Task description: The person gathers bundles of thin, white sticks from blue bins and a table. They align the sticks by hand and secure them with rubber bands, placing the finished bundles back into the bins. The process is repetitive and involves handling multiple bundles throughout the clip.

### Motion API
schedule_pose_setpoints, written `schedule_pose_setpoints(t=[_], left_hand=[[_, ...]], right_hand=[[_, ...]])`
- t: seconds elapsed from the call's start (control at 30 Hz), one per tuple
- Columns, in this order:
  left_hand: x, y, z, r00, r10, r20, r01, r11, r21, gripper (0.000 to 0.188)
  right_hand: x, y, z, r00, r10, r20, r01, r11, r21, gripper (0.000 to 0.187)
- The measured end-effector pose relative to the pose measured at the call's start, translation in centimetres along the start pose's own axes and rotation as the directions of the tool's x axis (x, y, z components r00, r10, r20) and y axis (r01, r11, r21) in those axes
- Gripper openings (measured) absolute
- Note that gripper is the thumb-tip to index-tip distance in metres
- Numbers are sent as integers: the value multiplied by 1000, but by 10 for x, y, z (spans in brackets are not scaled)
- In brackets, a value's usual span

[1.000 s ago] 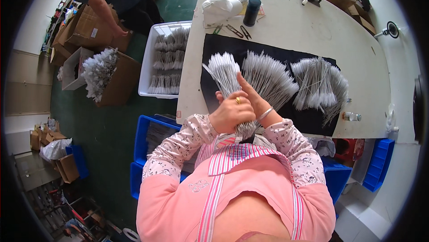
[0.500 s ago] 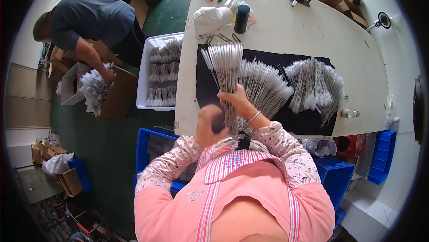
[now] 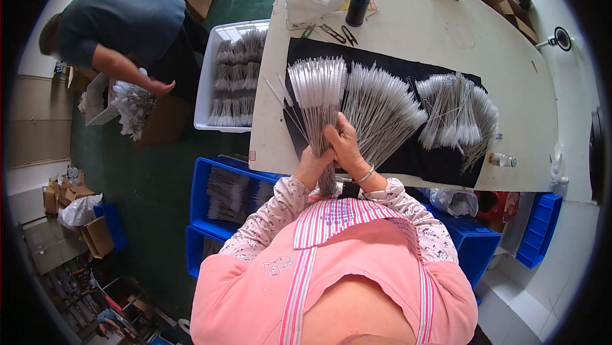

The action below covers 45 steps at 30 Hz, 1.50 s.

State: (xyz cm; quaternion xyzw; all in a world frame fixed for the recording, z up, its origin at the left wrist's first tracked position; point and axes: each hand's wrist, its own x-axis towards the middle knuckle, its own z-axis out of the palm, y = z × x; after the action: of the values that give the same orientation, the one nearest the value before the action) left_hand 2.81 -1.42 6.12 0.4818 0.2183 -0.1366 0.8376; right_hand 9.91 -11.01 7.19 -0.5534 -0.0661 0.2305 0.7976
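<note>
A thick bundle of thin wire brushes [image 3: 317, 87] with white bristle ends stands up before me, bristles away from me. My left hand [image 3: 312, 166] is closed round its lower wires, and my right hand [image 3: 344, 144] grips it from the other side, the fingers of both meeting. A few brushes lean out to the left of the bundle. Just right of it, a fanned pile of the same brushes [image 3: 386, 99] lies on a black cloth [image 3: 398, 165]. Farther right on the cloth rests another heap of brushes [image 3: 454, 109].
On the white table [image 3: 516, 90] are a white cap [image 3: 309, 4], a dark bottle [image 3: 359, 6], snips [image 3: 332, 33] and a small glass jar [image 3: 502, 160]. A white bin [image 3: 200, 90] of brush bundles stands left; blue crates [image 3: 199, 195] sit below. A co-worker [image 3: 121, 23] bends over boxes.
My left hand, blurred and apart from the bundle before, now grips its wires. Several brushes now splay leftward. The co-worker's hand has come up from the box. The whole view has shifted slightly.
</note>
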Motion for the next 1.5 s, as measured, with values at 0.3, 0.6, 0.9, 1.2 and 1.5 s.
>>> schedule_pose_setpoints(t=[0.3,0.6,0.9,1.2,1.5], left_hand=[[12,-14,-5,998,41,-45,-49,977,-207,53],[8,-16,-18,998,-46,-43,32,961,-274,57],[1,-9,-15,997,-69,-13,60,929,-364,57],[-4,-10,-12,999,-37,-38,22,938,-345,60],[-4,-16,-1,988,112,-105,-135,961,-241,38]], right_hand=[[5,23,-10,937,46,-346,-69,996,-53,23],[2,34,-16,967,172,-189,-122,960,250,19],[-2,7,-11,925,312,-216,-157,833,531,20],[-8,6,-14,923,337,-184,-208,841,500,22],[-3,-9,-6,950,296,-96,-222,860,460,21]])
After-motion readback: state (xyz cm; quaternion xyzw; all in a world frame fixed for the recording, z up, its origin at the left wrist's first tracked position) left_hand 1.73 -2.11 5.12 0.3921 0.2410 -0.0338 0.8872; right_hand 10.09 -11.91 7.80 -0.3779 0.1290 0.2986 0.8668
